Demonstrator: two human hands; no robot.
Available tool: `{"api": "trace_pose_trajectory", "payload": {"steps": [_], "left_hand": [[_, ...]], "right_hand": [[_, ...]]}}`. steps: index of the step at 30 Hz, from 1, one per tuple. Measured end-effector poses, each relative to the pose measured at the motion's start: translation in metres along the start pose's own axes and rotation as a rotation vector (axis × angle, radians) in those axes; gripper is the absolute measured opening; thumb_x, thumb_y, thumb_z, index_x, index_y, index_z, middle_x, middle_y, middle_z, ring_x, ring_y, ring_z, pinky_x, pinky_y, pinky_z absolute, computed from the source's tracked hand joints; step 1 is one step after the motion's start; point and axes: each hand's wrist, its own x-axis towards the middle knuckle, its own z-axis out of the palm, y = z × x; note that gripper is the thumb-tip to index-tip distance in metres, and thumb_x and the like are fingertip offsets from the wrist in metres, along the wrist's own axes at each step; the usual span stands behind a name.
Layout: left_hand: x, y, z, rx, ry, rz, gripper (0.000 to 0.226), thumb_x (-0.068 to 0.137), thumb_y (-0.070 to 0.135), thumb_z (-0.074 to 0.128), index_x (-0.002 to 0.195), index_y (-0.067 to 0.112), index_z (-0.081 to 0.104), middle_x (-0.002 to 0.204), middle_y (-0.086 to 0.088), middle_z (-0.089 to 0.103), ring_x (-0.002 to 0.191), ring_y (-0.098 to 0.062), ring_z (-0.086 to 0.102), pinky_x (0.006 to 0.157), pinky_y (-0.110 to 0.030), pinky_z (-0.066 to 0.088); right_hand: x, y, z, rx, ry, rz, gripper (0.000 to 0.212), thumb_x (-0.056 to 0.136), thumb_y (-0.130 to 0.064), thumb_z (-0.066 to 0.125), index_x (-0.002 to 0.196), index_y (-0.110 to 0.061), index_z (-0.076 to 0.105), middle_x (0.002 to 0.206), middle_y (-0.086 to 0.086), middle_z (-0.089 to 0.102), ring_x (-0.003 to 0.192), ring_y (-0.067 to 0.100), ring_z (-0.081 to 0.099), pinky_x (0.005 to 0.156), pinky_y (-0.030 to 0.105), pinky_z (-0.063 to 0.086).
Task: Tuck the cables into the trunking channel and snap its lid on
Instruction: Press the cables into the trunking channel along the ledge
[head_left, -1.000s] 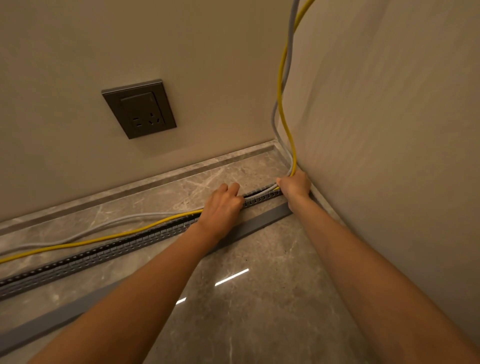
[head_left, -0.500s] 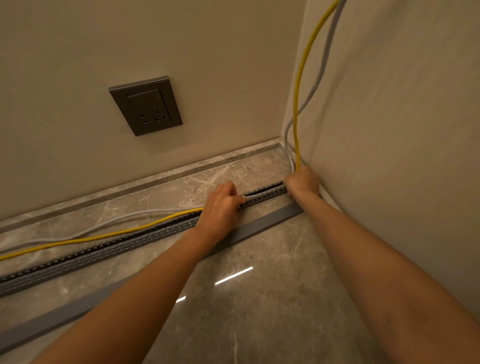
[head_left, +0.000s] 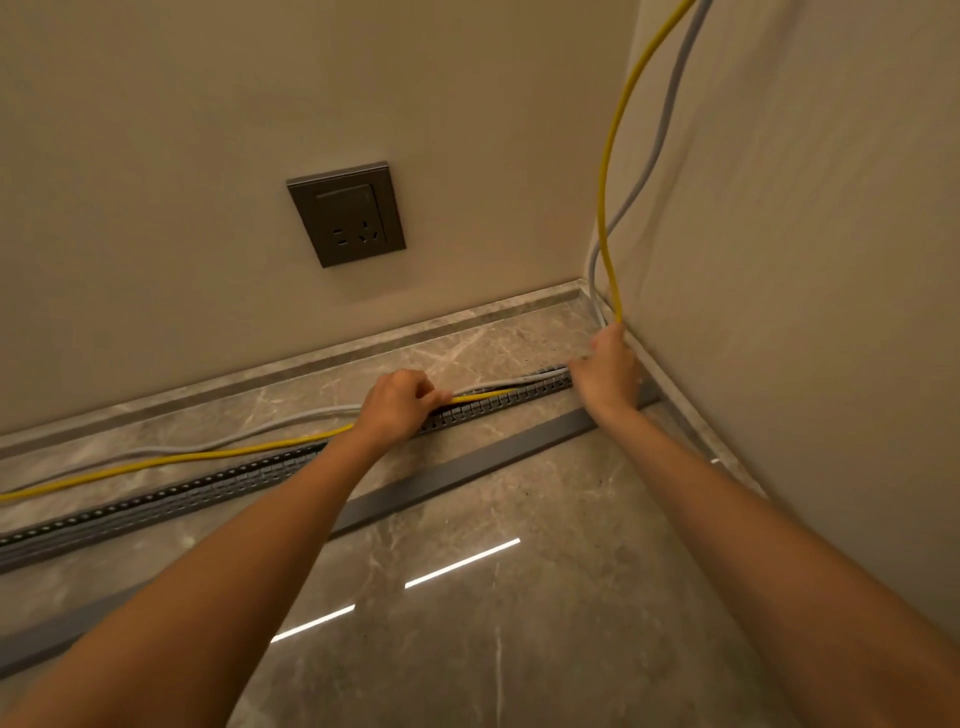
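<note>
A grey slotted trunking channel (head_left: 208, 486) lies on the marble floor, running from the left edge to the corner on the right. A yellow cable (head_left: 182, 458) and a grey cable (head_left: 270, 427) lie on the floor behind it, then climb the right wall. My left hand (head_left: 397, 405) pinches the yellow cable over the channel's middle. At the channel's right end, my right hand (head_left: 605, 371) holds both cables down by the corner. Between my hands the cables sit at the channel's top. The flat grey lid (head_left: 457, 475) lies on the floor in front of the channel.
A dark wall socket (head_left: 346, 214) is set in the back wall above the skirting (head_left: 311, 358). The right wall (head_left: 805, 260) stands close beside my right arm. The glossy marble floor (head_left: 519, 623) reflects two light strips.
My left hand has closed on the yellow cable and lifted it slightly above the channel. My right hand stays at the corner end. The view has shifted a little to the left.
</note>
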Motion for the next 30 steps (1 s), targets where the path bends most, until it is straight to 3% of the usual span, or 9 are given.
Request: {"api": "trace_pose_trajectory", "payload": {"steps": [3, 6, 8, 13, 17, 19, 23, 25, 30], "left_hand": [[-0.002, -0.013, -0.012, 0.016, -0.037, -0.058, 0.034, 0.091, 0.036, 0.058, 0.095, 0.006, 0.072, 0.099, -0.018, 0.072, 0.096, -0.032, 0.064, 0.081, -0.039, 0.05], [-0.002, -0.017, -0.017, 0.004, -0.09, -0.074, 0.03, 0.089, 0.033, 0.062, 0.099, 0.007, 0.071, 0.109, -0.017, 0.069, 0.106, -0.031, 0.061, 0.092, -0.041, 0.05], [-0.001, -0.016, -0.017, -0.004, -0.076, -0.075, 0.026, 0.086, 0.03, 0.066, 0.099, 0.007, 0.07, 0.111, -0.016, 0.068, 0.107, -0.03, 0.061, 0.093, -0.041, 0.05], [-0.003, -0.012, -0.014, 0.001, 0.009, -0.034, 0.017, 0.083, 0.015, 0.069, 0.096, 0.004, 0.068, 0.106, -0.015, 0.067, 0.096, -0.027, 0.059, 0.074, -0.03, 0.04], [-0.008, -0.014, -0.014, 0.047, 0.047, 0.04, 0.018, 0.085, 0.018, 0.067, 0.097, 0.004, 0.07, 0.108, -0.015, 0.064, 0.101, -0.028, 0.058, 0.078, -0.034, 0.044], [-0.01, -0.016, -0.014, 0.116, 0.051, 0.09, 0.023, 0.088, 0.024, 0.064, 0.098, 0.004, 0.071, 0.108, -0.015, 0.063, 0.103, -0.028, 0.057, 0.082, -0.036, 0.045], [-0.012, -0.017, -0.015, 0.237, 0.008, 0.172, 0.024, 0.092, 0.023, 0.058, 0.103, 0.007, 0.071, 0.107, -0.016, 0.068, 0.1, -0.03, 0.06, 0.085, -0.038, 0.049], [-0.012, -0.016, -0.015, 0.289, -0.005, 0.195, 0.022, 0.092, 0.021, 0.057, 0.108, 0.009, 0.067, 0.11, -0.016, 0.068, 0.102, -0.032, 0.06, 0.085, -0.04, 0.05], [-0.013, -0.016, -0.015, 0.373, -0.056, 0.194, 0.019, 0.095, 0.024, 0.052, 0.109, 0.012, 0.054, 0.11, -0.016, 0.066, 0.097, -0.033, 0.059, 0.08, -0.041, 0.048]], "right_hand": [[-0.015, -0.016, 0.015, 0.012, -0.192, -0.213, 0.031, 0.085, -0.008, 0.063, 0.115, -0.008, 0.054, 0.111, 0.012, 0.056, 0.101, 0.026, 0.057, 0.091, 0.038, 0.049], [-0.029, -0.03, 0.033, -0.05, -0.381, -0.352, 0.034, 0.085, -0.014, 0.066, 0.118, -0.013, 0.061, 0.131, 0.013, 0.051, 0.117, 0.027, 0.054, 0.1, 0.036, 0.043], [-0.036, -0.034, 0.043, -0.102, -0.443, -0.384, 0.03, 0.086, -0.015, 0.065, 0.116, -0.012, 0.065, 0.126, 0.013, 0.058, 0.114, 0.027, 0.056, 0.096, 0.034, 0.044], [-0.035, -0.032, 0.046, -0.054, -0.373, -0.312, 0.016, 0.087, -0.01, 0.063, 0.1, -0.003, 0.071, 0.104, 0.012, 0.065, 0.097, 0.022, 0.058, 0.086, 0.028, 0.044], [-0.032, -0.036, 0.048, -0.031, -0.38, -0.252, 0.015, 0.086, -0.01, 0.065, 0.097, -0.001, 0.069, 0.108, 0.014, 0.067, 0.099, 0.025, 0.06, 0.078, 0.025, 0.039], [-0.029, -0.035, 0.05, -0.04, -0.385, -0.243, 0.008, 0.084, -0.012, 0.067, 0.09, -0.008, 0.065, 0.102, 0.014, 0.066, 0.094, 0.025, 0.058, 0.077, 0.028, 0.04], [-0.024, -0.033, 0.048, -0.027, -0.412, -0.254, 0.038, 0.082, -0.01, 0.069, 0.062, -0.023, 0.04, 0.083, 0.001, 0.054, 0.082, 0.015, 0.049, 0.065, 0.023, 0.037], [-0.024, -0.033, 0.046, -0.02, -0.432, -0.249, 0.042, 0.082, -0.008, 0.069, 0.058, -0.024, 0.038, 0.073, -0.003, 0.052, 0.082, 0.015, 0.05, 0.068, 0.023, 0.036], [-0.021, -0.03, 0.044, 0.023, -0.431, -0.264, 0.044, 0.081, -0.002, 0.068, 0.053, -0.022, 0.041, 0.076, 0.003, 0.056, 0.081, 0.016, 0.05, 0.059, 0.019, 0.037]]}}
